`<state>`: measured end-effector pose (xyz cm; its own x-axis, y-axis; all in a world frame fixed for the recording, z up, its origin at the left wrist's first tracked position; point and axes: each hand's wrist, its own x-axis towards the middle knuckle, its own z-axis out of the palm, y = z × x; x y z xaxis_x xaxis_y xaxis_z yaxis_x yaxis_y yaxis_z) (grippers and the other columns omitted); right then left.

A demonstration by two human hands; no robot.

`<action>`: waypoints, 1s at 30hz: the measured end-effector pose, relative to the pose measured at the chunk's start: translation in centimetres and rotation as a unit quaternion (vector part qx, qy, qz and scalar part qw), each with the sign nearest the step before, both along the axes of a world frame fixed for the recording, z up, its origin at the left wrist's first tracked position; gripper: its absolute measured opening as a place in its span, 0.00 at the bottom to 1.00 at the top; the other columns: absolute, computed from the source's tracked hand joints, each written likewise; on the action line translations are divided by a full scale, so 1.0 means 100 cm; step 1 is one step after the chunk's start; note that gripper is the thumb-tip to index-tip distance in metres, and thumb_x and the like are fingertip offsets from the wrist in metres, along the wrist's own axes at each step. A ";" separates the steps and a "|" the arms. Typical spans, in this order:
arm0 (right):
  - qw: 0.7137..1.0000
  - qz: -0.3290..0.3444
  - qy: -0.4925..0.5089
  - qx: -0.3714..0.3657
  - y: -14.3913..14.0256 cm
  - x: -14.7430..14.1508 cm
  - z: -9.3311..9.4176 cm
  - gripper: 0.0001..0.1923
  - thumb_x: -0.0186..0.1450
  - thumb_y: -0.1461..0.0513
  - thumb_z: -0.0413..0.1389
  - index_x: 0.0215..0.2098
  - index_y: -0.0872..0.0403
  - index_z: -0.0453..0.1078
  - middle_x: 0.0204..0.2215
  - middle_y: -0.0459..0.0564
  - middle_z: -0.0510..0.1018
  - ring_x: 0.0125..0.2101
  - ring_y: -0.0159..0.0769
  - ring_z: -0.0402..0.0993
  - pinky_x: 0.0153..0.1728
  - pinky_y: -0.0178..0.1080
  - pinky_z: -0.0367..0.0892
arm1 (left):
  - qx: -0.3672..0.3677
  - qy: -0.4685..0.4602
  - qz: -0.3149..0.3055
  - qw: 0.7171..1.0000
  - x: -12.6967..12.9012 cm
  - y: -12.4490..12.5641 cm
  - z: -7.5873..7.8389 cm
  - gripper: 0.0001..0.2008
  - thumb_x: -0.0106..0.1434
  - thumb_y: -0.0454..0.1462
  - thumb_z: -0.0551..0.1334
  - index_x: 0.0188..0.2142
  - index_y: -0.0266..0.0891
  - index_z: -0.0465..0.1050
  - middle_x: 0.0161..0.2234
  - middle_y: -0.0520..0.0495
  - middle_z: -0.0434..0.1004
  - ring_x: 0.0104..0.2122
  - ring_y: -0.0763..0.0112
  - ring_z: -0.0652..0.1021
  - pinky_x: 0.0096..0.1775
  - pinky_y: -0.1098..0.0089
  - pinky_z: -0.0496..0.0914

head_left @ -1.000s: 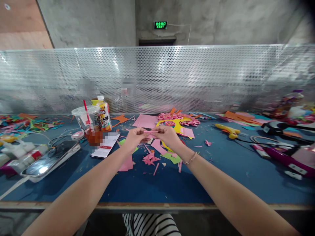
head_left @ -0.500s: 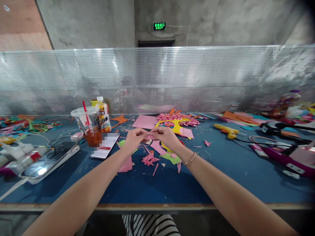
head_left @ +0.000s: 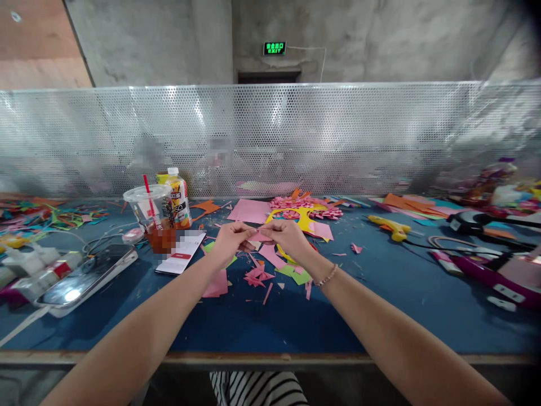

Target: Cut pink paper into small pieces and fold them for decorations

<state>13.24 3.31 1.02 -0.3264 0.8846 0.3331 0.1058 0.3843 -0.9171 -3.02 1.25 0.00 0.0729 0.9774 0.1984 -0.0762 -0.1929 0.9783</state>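
A small pink paper piece [head_left: 258, 232] is pinched between the left hand [head_left: 230, 241] and the right hand [head_left: 286, 237], both raised a little above the blue surface [head_left: 380, 293]. The fingertips of each hand are closed on the paper from opposite ends, so that the two hands nearly touch at its middle. The paper is too small for its shape to be told.

Directly beneath the hands, pink paper scraps [head_left: 257, 276] and a few green offcuts [head_left: 296, 273] are scattered on the surface. Just beyond the right hand, a yellow paper cutout [head_left: 301, 216] is laid beside a cluster of pink paper flowers [head_left: 291, 201], with a flat pink sheet [head_left: 249, 210] beyond the left hand.

To the left of the left hand, a white card [head_left: 181, 251] is seen, and past it a clear plastic cup [head_left: 153, 217] with a red straw, close to a small bottle [head_left: 179, 197]. Farther left, a phone [head_left: 87, 277] is lying face up. Well to the right of the right hand, a yellow glue gun [head_left: 387, 225] is resting on the surface. A bracelet [head_left: 326, 276] is worn on the right wrist.
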 end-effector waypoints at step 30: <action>0.961 -0.051 -0.101 0.252 -0.011 -0.012 -0.001 0.18 0.60 0.64 0.51 0.49 0.53 0.68 0.50 0.56 0.70 0.47 0.40 0.70 0.47 0.45 0.67 | 0.028 -0.159 0.047 0.986 0.003 -0.001 0.000 0.13 0.43 0.42 0.68 0.21 0.34 0.69 0.19 0.52 0.71 0.23 0.76 0.74 0.33 0.70 0.70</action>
<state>12.09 2.21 0.92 -0.3484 0.6589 0.6667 0.3227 0.7521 -0.5747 -2.74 1.18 0.02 -0.0928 0.9639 0.2497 -0.3573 -0.2663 0.8952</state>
